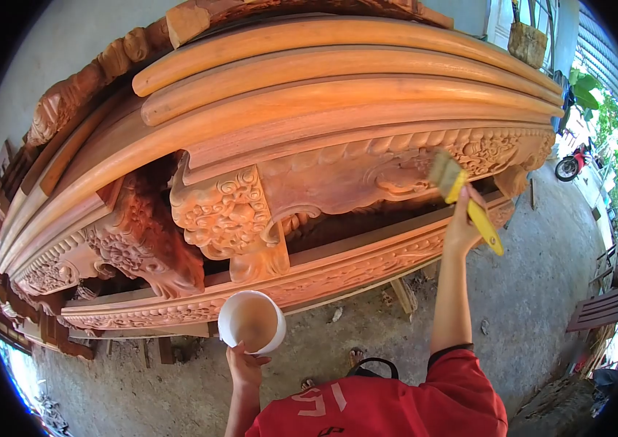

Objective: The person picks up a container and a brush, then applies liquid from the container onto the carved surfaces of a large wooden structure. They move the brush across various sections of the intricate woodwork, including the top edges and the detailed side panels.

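Observation:
My right hand (463,222) grips a paintbrush (481,218) with a yellow handle and pale bristles. The bristles are at the carved apron (389,167) of a large orange-brown wooden furniture piece (338,95), overlapping its carving in this view. Low on the left, my left hand (247,364) is closed on the rim of a white plastic tub (252,320), thumb over the edge. Inside the tub the surface looks brownish. A carved leg block (230,218) of the furniture stands above and behind the tub.
A carved lower rail (338,269) runs along the base, propped on wood blocks (403,295) over the concrete floor (542,291). Loose wooden panels (607,302) lie at the right. Farther off stands a motorcycle (571,166). A pot (527,44) sits at the upper right.

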`<state>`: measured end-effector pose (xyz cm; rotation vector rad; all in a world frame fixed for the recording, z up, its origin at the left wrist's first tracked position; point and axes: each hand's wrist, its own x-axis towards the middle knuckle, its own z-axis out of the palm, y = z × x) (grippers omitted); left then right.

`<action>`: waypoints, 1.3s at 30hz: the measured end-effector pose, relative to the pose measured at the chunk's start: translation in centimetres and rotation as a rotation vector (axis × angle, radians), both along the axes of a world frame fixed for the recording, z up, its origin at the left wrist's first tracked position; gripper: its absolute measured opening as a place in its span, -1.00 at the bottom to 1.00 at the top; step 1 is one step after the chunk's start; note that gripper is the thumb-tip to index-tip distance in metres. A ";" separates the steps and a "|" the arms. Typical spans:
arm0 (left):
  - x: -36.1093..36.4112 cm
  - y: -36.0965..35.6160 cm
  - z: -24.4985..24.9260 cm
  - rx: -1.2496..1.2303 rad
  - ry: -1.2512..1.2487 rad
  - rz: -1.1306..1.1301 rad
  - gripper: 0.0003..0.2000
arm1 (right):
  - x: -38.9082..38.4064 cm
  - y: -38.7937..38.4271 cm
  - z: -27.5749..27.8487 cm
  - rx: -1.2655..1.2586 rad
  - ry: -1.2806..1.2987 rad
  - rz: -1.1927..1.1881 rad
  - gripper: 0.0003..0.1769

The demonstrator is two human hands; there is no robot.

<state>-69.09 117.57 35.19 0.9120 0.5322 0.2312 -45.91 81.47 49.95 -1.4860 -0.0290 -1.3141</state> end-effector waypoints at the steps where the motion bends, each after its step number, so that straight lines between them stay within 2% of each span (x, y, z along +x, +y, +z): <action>1: 0.1 0.0 0.0 -0.060 -0.028 -0.011 -0.47 | -0.1 -0.1 0.2 0.003 -0.005 -0.007 -0.86; 4: 0.2 -0.2 0.0 -0.098 -0.041 -0.050 -0.47 | -0.4 0.2 1.1 -0.032 -0.073 -0.066 -0.88; 6: 0.2 -0.2 -0.3 -0.122 -0.045 -0.036 -0.50 | -0.2 2.7 0.1 -0.057 0.031 -0.054 -0.88; 8: -0.5 0.2 -0.8 -0.115 -0.027 -0.009 -0.53 | -0.9 5.9 -0.5 -0.293 -0.016 0.005 -0.86; 11: -1.4 0.8 -0.5 -0.078 -0.007 0.041 -0.55 | -1.5 10.9 -1.7 -0.453 -0.140 -0.068 -0.86; 14: -2.3 1.9 -0.5 -0.049 0.001 0.071 -0.54 | -3.2 15.1 -2.0 -0.473 -0.176 0.037 -0.86; 18: -3.1 3.3 -0.8 0.026 0.048 0.082 -0.49 | -5.8 20.1 -1.4 -0.516 -0.291 0.429 -0.83; 20: -3.4 3.9 -0.8 0.031 0.025 0.100 -0.51 | -7.0 21.7 -0.6 -0.562 -0.277 0.460 -0.82; 22: -3.5 4.2 -0.8 0.039 0.010 0.111 -0.52 | -7.1 22.1 -1.1 -0.523 -0.239 0.540 -0.82; 24: -3.5 4.3 -0.6 0.031 0.025 0.148 -0.52 | -7.1 21.0 -0.1 -0.102 -0.116 0.829 -0.81; 25: -3.5 4.4 -0.6 0.033 0.025 0.149 -0.52 | -6.0 20.1 -0.7 -0.090 -0.193 0.884 -0.78; 26: -3.4 4.5 -0.5 0.025 0.024 0.143 -0.52 | -5.6 19.2 -1.0 -0.086 -0.204 0.802 -0.77; 28: -3.1 4.4 -0.2 0.020 0.021 0.139 -0.52 | -4.5 16.7 -2.8 -0.049 -0.069 0.682 -0.75; 30: -2.7 4.2 0.3 0.025 0.027 0.150 -0.52 | -3.5 14.1 -4.4 0.192 -0.001 0.720 -0.71; 33: -2.0 3.7 0.4 0.024 -0.006 0.118 -0.53 | -3.3 9.9 -4.3 0.361 0.242 0.538 -0.67; 35: -1.5 3.1 0.6 0.028 0.008 0.133 -0.53 | -2.7 7.3 -5.2 0.542 0.182 0.554 -0.67; 36: -1.2 2.8 0.5 0.032 0.014 0.138 -0.53 | -2.7 6.2 -5.2 0.537 0.187 0.563 -0.67; 38: -1.0 2.5 0.3 0.025 0.024 0.127 -0.53 | -3.1 4.7 -5.3 0.611 0.164 0.394 -0.68; 39: -1.0 2.2 0.6 0.031 -0.007 0.111 -0.53 | -3.7 4.8 -5.3 0.604 0.173 0.405 -0.68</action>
